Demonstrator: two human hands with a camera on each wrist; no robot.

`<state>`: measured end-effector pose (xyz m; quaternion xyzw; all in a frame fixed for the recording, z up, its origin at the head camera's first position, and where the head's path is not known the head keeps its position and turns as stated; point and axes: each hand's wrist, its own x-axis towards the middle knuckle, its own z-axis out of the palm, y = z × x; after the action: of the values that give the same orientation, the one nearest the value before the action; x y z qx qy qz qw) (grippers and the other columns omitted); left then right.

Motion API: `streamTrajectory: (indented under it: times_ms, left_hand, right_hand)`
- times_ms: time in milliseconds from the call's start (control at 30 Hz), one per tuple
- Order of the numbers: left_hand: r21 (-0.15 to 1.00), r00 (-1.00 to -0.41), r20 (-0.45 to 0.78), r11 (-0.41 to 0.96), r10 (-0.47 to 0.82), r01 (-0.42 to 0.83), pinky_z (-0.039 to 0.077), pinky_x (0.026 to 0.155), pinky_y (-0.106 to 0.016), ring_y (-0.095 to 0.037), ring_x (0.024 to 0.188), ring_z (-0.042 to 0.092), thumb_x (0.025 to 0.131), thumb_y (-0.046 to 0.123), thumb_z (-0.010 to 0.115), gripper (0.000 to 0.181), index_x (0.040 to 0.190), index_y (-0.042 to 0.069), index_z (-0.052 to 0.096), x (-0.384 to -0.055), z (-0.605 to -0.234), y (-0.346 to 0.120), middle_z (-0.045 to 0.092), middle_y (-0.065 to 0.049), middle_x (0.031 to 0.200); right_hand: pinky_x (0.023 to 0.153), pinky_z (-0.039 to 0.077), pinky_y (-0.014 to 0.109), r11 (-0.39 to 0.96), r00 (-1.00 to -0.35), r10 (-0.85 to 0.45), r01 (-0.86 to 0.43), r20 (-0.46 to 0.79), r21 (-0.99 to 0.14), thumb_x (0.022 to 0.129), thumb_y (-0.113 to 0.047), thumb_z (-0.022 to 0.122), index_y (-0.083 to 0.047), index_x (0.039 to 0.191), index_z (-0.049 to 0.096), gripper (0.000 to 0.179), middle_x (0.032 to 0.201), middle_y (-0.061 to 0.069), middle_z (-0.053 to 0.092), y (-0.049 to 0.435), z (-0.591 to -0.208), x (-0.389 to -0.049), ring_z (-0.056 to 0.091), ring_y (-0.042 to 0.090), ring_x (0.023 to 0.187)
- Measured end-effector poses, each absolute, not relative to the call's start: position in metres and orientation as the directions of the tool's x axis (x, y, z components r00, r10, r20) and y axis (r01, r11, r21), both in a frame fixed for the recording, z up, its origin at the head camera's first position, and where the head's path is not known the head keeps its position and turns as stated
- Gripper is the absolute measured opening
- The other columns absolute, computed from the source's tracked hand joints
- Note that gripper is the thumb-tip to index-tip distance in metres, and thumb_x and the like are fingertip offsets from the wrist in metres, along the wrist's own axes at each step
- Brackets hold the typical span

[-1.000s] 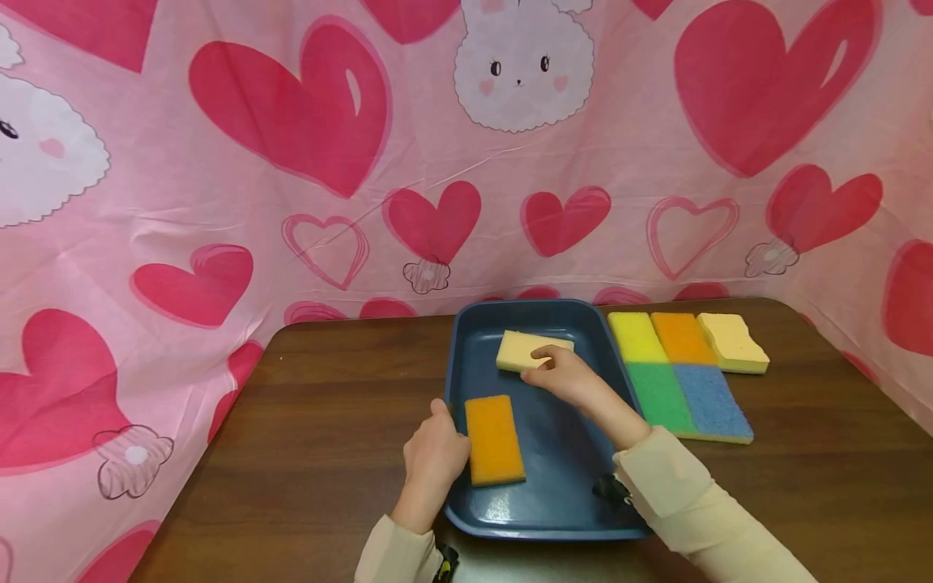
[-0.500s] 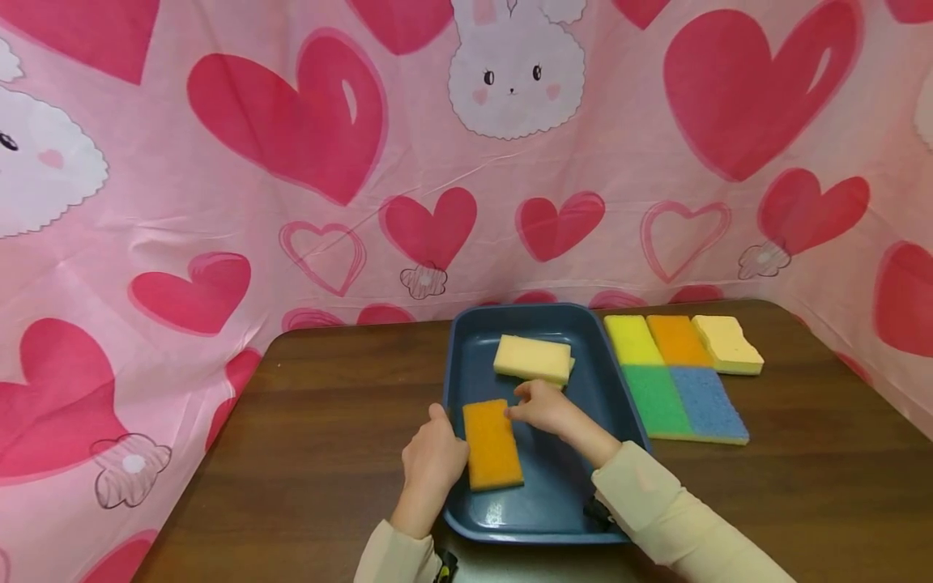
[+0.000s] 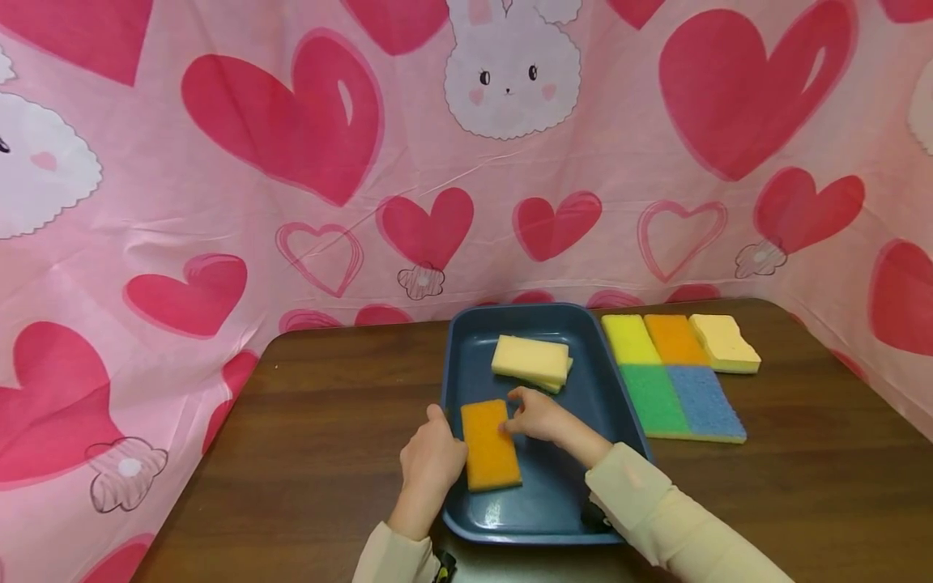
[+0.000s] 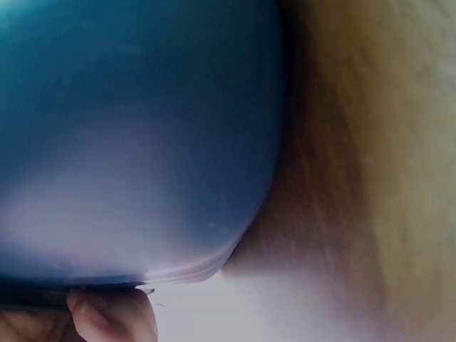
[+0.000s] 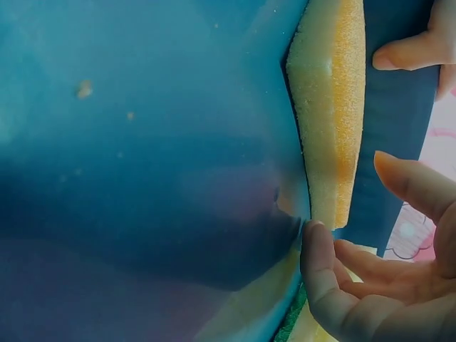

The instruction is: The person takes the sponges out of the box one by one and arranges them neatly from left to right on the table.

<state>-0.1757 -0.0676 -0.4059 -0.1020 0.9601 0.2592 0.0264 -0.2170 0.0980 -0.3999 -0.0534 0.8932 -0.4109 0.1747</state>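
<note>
The left hand (image 3: 432, 455) grips the left rim of a dark blue tray (image 3: 583, 490); in the left wrist view one of its fingertips (image 4: 114, 317) shows at the tray's edge. Inside the tray, an orange sponge (image 3: 491, 445) lies near that hand. Beside its right edge is the right hand (image 3: 541, 417), thumb and fingers spread apart. The right wrist view has those fingers (image 5: 320, 263) around the end of the sponge, not visibly pinching it. Farther back in the tray a pale yellow sponge (image 3: 530, 358) rests on another, mostly covered one.
Right of the tray, sponges lie side by side: yellow (image 3: 631, 338), orange (image 3: 676, 338), green (image 3: 653, 398) and blue (image 3: 705, 402). A pale wavy-edged sponge (image 3: 724, 338) adjoins them. A pink heart-patterned cloth (image 3: 328, 162) hangs behind the brown wooden table (image 3: 328, 437).
The right hand has let go of the pale yellow sponge at the back of the tray and come forward and left to the orange sponge. The left hand keeps its hold.
</note>
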Motion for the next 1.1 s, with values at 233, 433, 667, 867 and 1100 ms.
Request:
streamTrajectory:
  times_ms: [233,433,667,867,1100]
  left_hand:
    - [0.497,-0.978,-0.106,0.842,-0.181,-0.21,0.04,0.054,-0.037,-0.024,0.056,0.05,0.078,0.013,0.062,0.039,0.111,0.0,0.046,-0.1745,-0.406,-0.0663,0.055,-0.011,0.067]
    - [0.497,-0.978,-0.106,0.843,-0.178,-0.207,0.039,0.053,-0.036,-0.024,0.055,0.049,0.078,0.012,0.062,0.04,0.112,0.0,0.046,-0.1743,-0.4054,-0.0675,0.054,-0.01,0.065]
    - [0.503,-0.977,-0.117,0.838,-0.177,-0.212,0.039,0.053,-0.036,-0.024,0.055,0.049,0.079,0.012,0.061,0.044,0.118,-0.001,0.046,-0.1735,-0.4042,-0.0701,0.055,-0.011,0.067]
    - [0.508,-0.98,-0.107,0.837,-0.169,-0.2,0.039,0.053,-0.037,-0.024,0.056,0.05,0.078,0.011,0.06,0.044,0.118,0.0,0.046,-0.174,-0.4049,-0.0706,0.057,-0.011,0.068]
    - [0.5,-0.982,-0.095,0.845,-0.165,-0.19,0.041,0.054,-0.039,-0.024,0.057,0.051,0.077,0.011,0.06,0.041,0.114,-0.001,0.046,-0.175,-0.4053,-0.0693,0.058,-0.012,0.069]
  right_hand:
    - [0.057,0.031,0.025,0.659,-0.91,-0.3,0.02,-0.287,-0.752,0.078,-0.012,0.075,0.005,0.141,0.036,0.076,0.066,0.002,0.042,0.1011,-0.4053,-0.219,0.038,0.014,0.058]
    - [0.062,0.032,0.026,0.688,-0.884,-0.355,-0.028,-0.304,-0.725,0.075,-0.014,0.078,-0.001,0.144,0.034,0.083,0.075,0.005,0.044,0.103,-0.4066,-0.2229,0.041,0.017,0.067]
    - [0.062,0.033,0.026,0.697,-0.875,-0.382,-0.059,-0.299,-0.715,0.074,-0.015,0.078,-0.002,0.139,0.042,0.075,0.078,0.005,0.044,0.1028,-0.4065,-0.2235,0.042,0.017,0.069]
    - [0.064,0.033,0.027,0.668,-0.883,-0.371,-0.037,-0.289,-0.743,0.073,-0.012,0.079,-0.003,0.132,0.043,0.07,0.08,0.006,0.043,0.1039,-0.4063,-0.2225,0.042,0.019,0.07]
    - [0.063,0.035,0.027,0.655,-0.887,-0.361,-0.022,-0.287,-0.755,0.072,-0.009,0.08,-0.007,0.128,0.042,0.068,0.079,0.007,0.046,0.1049,-0.4078,-0.2241,0.044,0.018,0.068]
